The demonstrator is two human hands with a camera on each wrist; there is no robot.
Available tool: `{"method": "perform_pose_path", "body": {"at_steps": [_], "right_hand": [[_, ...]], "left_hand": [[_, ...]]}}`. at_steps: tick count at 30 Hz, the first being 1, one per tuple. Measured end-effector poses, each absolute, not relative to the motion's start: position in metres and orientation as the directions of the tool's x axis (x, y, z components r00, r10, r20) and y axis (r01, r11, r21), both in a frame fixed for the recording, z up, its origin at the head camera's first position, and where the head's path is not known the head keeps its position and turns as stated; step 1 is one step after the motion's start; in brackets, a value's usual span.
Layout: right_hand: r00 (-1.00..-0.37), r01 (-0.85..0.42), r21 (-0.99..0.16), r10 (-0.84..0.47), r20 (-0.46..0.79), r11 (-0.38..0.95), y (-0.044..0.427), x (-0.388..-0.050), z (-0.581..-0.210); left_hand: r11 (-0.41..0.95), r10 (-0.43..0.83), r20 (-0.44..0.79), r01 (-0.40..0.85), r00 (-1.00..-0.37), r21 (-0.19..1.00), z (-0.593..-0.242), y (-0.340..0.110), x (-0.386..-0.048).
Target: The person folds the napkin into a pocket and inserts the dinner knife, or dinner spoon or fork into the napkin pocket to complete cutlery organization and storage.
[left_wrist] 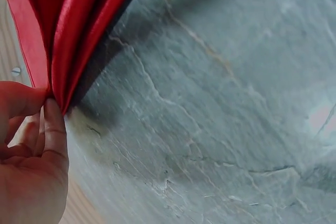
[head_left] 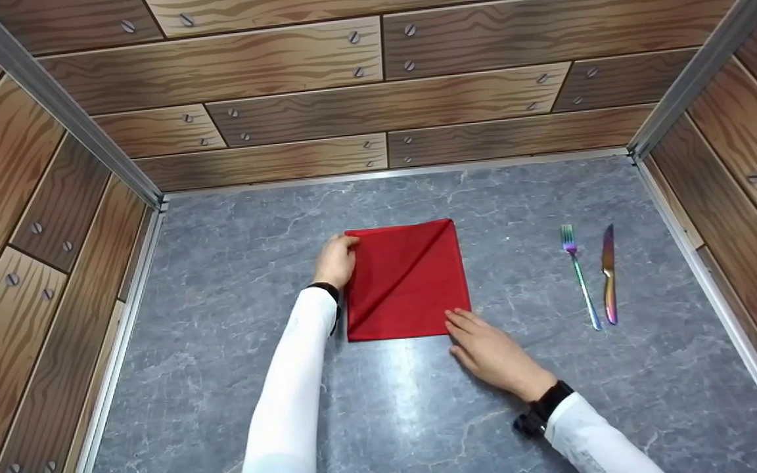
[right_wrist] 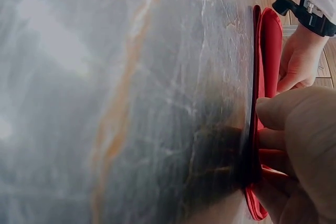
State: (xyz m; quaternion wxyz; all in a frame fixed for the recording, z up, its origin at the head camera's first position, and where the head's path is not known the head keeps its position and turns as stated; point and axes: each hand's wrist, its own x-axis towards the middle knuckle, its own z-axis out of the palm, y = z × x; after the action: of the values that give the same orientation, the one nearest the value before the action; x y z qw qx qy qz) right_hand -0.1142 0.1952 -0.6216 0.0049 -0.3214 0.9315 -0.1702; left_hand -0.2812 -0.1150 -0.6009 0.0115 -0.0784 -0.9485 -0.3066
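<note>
A red cloth, folded into a square with a diagonal fold line, lies flat on the grey marbled surface. At its upper left corner the left hand pinches the edge; the left wrist view shows thumb and fingers of the left hand closed on the gathered layers of the cloth. The right hand rests its extended fingertips on the lower right corner. In the right wrist view the right hand touches the layered edge of the cloth.
To the right of the cloth lie a rainbow-coloured fork and a matching knife, side by side. Wood-patterned panels with metal edging stand around the surface at the back, left and right.
</note>
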Motion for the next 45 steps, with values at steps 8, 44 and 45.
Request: {"method": "perform_pose_path", "body": {"at_steps": [8, 44, 45], "right_hand": [[-0.793, -0.598, -0.319, -0.601, 0.101, 0.736, 0.196, -0.114, -0.622], [-0.789, -0.606, -0.306, -0.604, 0.113, 0.734, 0.195, -0.114, -0.622], [-0.789, -0.606, -0.304, -0.604, 0.112, 0.735, 0.195, -0.114, -0.622]], "left_hand": [[0.810, 0.142, 0.100, 0.174, -0.985, 0.560, -0.603, -0.114, -0.280], [0.886, 0.194, 0.082, 0.210, -0.978, 0.414, -0.590, -0.116, -0.272], [0.885, 0.245, 0.102, 0.265, -0.964, 0.384, -0.587, -0.116, -0.270]]}}
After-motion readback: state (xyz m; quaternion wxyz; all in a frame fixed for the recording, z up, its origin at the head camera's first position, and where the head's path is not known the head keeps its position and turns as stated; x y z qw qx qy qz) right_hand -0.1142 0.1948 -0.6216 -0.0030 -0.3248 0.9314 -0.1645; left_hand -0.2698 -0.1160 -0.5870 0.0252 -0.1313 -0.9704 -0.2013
